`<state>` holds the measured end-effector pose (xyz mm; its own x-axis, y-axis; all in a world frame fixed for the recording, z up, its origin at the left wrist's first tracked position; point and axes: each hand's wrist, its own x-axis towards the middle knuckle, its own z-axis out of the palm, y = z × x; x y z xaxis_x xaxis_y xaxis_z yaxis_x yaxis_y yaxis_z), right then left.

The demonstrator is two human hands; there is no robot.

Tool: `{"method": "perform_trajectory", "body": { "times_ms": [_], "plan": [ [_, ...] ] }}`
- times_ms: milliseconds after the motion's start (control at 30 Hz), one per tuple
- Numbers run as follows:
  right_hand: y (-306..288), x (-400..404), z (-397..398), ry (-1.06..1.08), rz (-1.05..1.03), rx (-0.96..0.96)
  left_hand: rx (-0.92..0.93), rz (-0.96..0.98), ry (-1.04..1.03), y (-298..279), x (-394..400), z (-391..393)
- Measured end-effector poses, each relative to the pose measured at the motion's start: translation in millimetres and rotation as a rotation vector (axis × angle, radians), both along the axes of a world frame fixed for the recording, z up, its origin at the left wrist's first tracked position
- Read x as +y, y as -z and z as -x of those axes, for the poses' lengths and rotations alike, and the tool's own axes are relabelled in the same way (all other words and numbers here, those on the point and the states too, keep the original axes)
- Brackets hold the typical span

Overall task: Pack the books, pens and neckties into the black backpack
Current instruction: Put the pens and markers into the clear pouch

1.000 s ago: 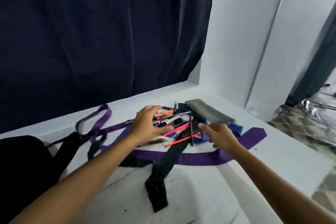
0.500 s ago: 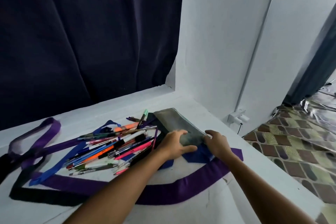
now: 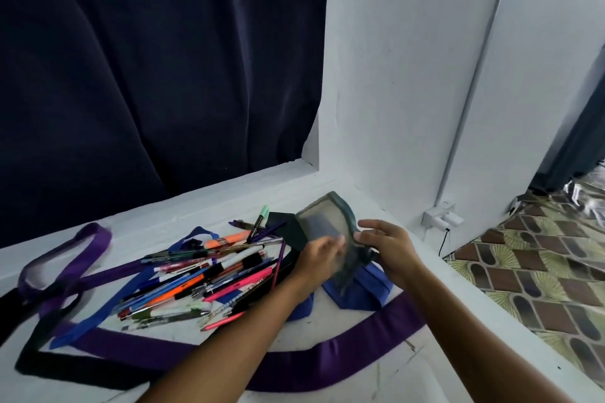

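A grey mesh pencil pouch (image 3: 327, 222) is lifted off the white ledge, tilted on end. My left hand (image 3: 319, 257) grips its near left side and my right hand (image 3: 386, 247) holds its right edge, fingers curled around it. A heap of several pens and markers (image 3: 209, 275) lies to the left of the pouch. A purple necktie (image 3: 343, 350), a blue necktie (image 3: 357, 288) and a black necktie (image 3: 42, 366) sprawl across the ledge around the pens. The black backpack is out of view.
The white ledge (image 3: 491, 330) drops off at the right to a patterned tile floor (image 3: 540, 271). A dark curtain (image 3: 147, 75) hangs behind, a white wall (image 3: 409, 75) stands at the right with a small white plug fitting (image 3: 442, 219).
The view swung right, so the backpack left the frame. Both hands moved from the pens to the grey pouch, took hold of it and raised it off the ledge.
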<state>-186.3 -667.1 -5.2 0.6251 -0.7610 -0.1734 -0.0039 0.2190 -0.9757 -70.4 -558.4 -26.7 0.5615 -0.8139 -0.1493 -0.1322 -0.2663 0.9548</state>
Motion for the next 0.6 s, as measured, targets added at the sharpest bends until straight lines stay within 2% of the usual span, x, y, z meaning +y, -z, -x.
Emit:
{"method": "perform_trajectory", "body": {
  "times_ms": [100,167,300,467,600],
  "plan": [
    [-21.5,22.6,4.1,-0.12,0.081,-0.141,0.478,0.118,-0.114,-27.9,-2.7,0.0],
    [-29.8,39.3,4.8,-0.19,0.122,-0.211,0.59,0.183,-0.085,-42.2,1.4,-2.0],
    [-31.2,62.5,2.8,-0.198,0.264,-0.259,0.541,0.214,-0.075,-56.0,22.0,-4.8],
    [-28.2,75.2,-3.9,-0.063,0.377,-0.266,0.461,0.23,-0.129,-60.3,52.1,-11.3],
    [-28.6,83.6,-5.9,-0.028,0.686,-0.169,0.384,0.211,-0.098,-67.1,90.3,-25.2]
  ]
}}
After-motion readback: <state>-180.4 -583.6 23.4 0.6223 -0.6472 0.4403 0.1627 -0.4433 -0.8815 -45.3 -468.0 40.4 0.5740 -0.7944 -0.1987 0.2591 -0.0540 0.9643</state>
